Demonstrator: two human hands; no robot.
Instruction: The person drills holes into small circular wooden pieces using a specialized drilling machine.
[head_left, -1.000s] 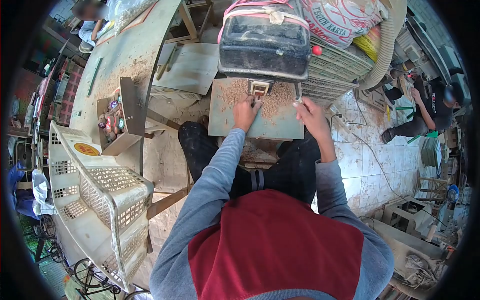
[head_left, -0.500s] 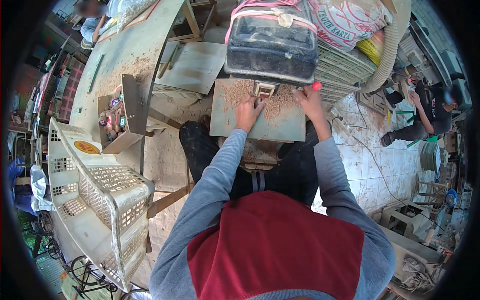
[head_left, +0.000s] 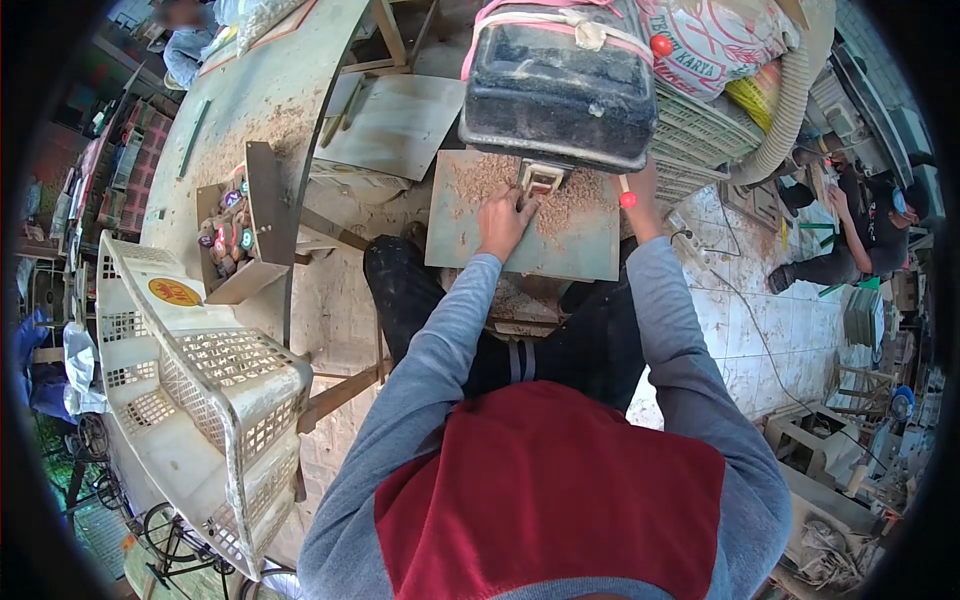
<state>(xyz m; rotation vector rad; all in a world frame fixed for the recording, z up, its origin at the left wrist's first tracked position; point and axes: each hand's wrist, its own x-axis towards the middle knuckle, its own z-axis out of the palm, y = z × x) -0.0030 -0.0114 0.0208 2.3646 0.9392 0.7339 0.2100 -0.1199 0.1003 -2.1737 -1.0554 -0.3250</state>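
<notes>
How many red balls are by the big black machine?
2: one red ball at the black machine's upper right edge, a second red ball below its lower right corner, by the right hand. Others may be hidden.

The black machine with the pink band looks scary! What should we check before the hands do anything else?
1. Fingers away from the opening: not ok; the left hand has its fingers right up at the small front opening.
2. Right hand fully in sight: not ok; the black machine partly hides it.
3. Board swept: not ok; wood shavings lie on it.
4. Pink band across the machine: ok.
5. Machine switched off: cannot tell.
</notes>
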